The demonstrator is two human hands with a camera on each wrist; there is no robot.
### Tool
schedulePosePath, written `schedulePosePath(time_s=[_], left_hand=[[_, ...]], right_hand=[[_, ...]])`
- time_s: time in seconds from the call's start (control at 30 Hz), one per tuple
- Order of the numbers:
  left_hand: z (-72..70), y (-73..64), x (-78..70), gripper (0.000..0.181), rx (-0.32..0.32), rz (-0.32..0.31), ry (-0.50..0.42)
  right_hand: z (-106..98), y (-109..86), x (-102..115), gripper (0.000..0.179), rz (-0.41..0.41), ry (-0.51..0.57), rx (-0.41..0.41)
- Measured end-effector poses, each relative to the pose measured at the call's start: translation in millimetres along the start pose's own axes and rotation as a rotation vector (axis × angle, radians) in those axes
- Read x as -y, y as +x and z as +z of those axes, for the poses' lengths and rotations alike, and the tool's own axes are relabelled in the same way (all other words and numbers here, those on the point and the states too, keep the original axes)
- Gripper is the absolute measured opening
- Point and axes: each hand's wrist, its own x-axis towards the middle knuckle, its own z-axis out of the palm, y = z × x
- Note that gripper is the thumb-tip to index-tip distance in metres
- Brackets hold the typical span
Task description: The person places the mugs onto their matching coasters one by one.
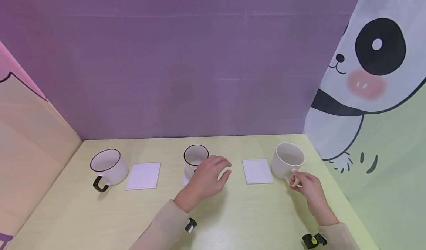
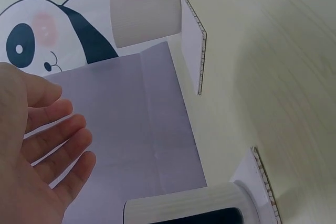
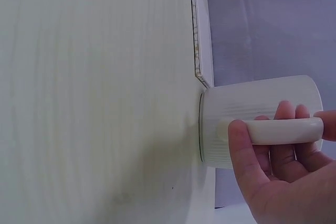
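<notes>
My right hand grips the handle of a plain white mug at the table's right side. In the right wrist view its fingers curl round the handle, and the mug stands upright. My left hand hovers in front of a white mug with a black rim, fingers loosely bent with nothing in them. That middle mug stands on a white square coaster, partly hidden by the hand. Between the two mugs lies another white coaster, just left of the plain mug.
A wider white mug with a black rim and black handle stands at the left. Beside it lies a white coaster. A purple backdrop borders the pale table's back edge, and a panda-print panel stands along the right.
</notes>
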Motion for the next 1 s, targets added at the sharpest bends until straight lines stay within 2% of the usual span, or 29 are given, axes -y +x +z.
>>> schedulePosePath(time_s=[0.17,0.47,1.0], left_hand=[[2.3,1.5,-0.5,0.015,0.009,-0.02,-0.013],[11.2,6.6,-5.4,0.015,0.045,0.021,0.071],[27.5,15.4,-8.1,0.022,0.135,-0.077,0.035]], right_hand=[[1,0.0,1,0.034,-0.007,-0.024,-0.001],[1,0.5,0,0.033,-0.014,-0.002,-0.003],[2,-2.3,2,0.032,-0.027,-0.004,-0.009]])
